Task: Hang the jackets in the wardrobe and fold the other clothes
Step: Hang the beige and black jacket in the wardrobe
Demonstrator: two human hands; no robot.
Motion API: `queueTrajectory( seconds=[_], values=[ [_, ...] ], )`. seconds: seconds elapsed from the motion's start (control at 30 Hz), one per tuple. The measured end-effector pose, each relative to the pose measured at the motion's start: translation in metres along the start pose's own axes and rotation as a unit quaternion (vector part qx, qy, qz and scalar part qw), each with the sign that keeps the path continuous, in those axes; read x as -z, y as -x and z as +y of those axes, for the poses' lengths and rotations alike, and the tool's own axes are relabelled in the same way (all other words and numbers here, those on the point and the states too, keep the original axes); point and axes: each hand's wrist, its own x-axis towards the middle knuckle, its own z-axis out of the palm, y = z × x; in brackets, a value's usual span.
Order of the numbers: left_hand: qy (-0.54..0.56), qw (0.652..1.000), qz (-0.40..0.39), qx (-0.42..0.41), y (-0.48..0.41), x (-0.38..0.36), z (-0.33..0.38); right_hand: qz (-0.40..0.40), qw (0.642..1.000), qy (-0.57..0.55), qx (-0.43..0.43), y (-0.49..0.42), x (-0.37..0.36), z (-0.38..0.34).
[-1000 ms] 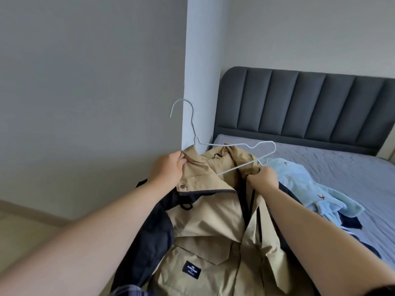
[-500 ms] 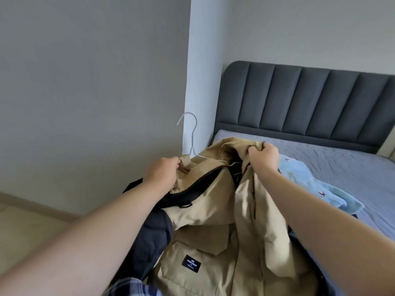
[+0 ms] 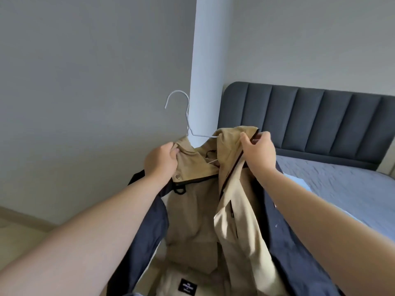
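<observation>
— Left hand (image 3: 161, 163)?
— Curled round the tan collar of the jacket (image 3: 193, 212), thumb and fingers bunching the cloth just beside the neck of the hanger (image 3: 185, 120). Held up in the air at about the height of the other hand.

— Right hand (image 3: 259, 153)?
— Pinching the other side of the collar, thumb on the near face of the cloth, fingers wrapped over the dark front edge. A little higher than the left, with the open neck of the garment between the two.

— Jacket itself?
— Hanging from both grips, front open toward the camera. Tan body, dark navy sleeves falling under each forearm, a small black label with white lettering low down, below the left wrist. Lettering too small to read.

— Hanger?
— White wire. Hook standing up above and between the hands, nearer the left one, curling to the left. One shoulder wire running from the neck toward the right hand and slipping under the collar there; a short piece of wire showing again inside the neck opening. Rest hidden by cloth; cannot tell how it sits in the shoulders.

— Beyond the hands?
— Past the right hand, a bed (image 3: 350, 189) with grey cover and a padded dark headboard (image 3: 316, 122). Under the right forearm, a sliver of pale blue cloth (image 3: 299, 180) on the cover. Past the left hand, bare grey wall (image 3: 85, 92).
</observation>
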Motion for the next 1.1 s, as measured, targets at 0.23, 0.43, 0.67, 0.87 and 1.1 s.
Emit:
queueTrajectory(
  seconds=[0.23, 0.43, 0.67, 0.87, 1.1],
  values=[
    [-0.012, 0.997, 0.071, -0.033, -0.063, 0.078, 0.043, -0.036, 0.964, 0.223, 0.140, -0.046, 0.017, -0.063],
    [-0.052, 0.987, 0.133, -0.074, -0.118, 0.165, 0.051, -0.039, 0.924, 0.309, 0.223, -0.077, 0.016, -0.160],
    [-0.116, 0.950, 0.265, -0.120, -0.178, 0.293, 0.037, 0.018, 0.921, 0.133, 0.365, -0.080, -0.026, -0.296],
    [-0.221, 0.970, 0.058, -0.087, -0.174, 0.336, -0.025, -0.168, 0.902, 0.216, 0.335, -0.047, -0.083, -0.325],
    [-0.286, 0.950, -0.051, -0.114, -0.177, 0.357, -0.068, -0.252, 0.895, 0.056, 0.365, -0.006, -0.149, -0.361]
  ],
)
